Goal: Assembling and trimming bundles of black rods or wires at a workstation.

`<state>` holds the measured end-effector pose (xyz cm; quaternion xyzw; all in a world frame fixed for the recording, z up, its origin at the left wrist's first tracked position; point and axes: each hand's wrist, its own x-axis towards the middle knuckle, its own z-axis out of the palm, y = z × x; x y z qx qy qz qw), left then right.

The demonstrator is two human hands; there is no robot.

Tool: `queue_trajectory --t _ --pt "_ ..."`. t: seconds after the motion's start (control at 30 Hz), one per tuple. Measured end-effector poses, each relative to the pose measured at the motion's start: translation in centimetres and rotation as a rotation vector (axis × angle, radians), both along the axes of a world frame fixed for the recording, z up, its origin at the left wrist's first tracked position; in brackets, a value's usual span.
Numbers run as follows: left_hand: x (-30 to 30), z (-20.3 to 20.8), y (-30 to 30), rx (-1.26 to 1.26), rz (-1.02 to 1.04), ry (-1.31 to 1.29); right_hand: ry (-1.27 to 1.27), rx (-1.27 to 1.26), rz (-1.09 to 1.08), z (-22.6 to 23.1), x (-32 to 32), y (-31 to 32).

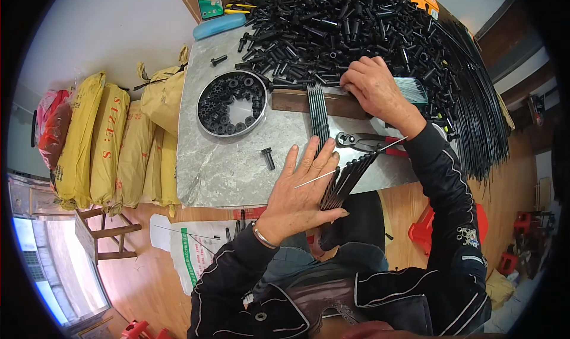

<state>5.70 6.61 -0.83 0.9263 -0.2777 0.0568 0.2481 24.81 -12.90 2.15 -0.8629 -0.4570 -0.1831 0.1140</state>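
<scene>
My left hand lies flat with fingers spread at the table's front edge. Under its fingertips runs a row of thin dark rods, which crosses a brown wooden bar. Beside its thumb is a bundle of black rods with knobbed ends. A thin pale rod slants across the back of this hand. My right hand is over the bar's right part, fingers curled and pinched together by the black heap; what they hold is hidden. Red-handled pliers lie between my hands.
A heap of black plastic tube parts covers the table's back. At left stand a round tray of black rings and a loose black part. Long black rods hang over the right edge. Clear box holds thin needles.
</scene>
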Motion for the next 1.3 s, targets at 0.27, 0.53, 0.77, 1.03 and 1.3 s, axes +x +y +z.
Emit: queue_trajectory --t 0.27,0.53,0.77,1.03,1.3 --pt "0.0 -0.3 0.1 -0.014 -0.006 0.002 0.095 0.017 0.034 0.2 0.6 0.3" --pt "-0.1 -0.1 0.2 -0.025 -0.017 0.012 0.213 0.04 -0.019 0.3 0.0 1.2" --pt "-0.1 -0.4 0.2 -0.045 -0.017 -0.011 0.331 0.052 -0.048 -0.3 -0.1 1.3" --pt "-0.2 -0.4 0.5 -0.026 -0.041 0.03 0.246 0.08 -0.067 -0.3 -0.8 1.6" --pt "-0.3 -0.5 0.3 -0.037 -0.061 0.0 0.033 0.407 -0.083 -0.2 -0.8 1.8"
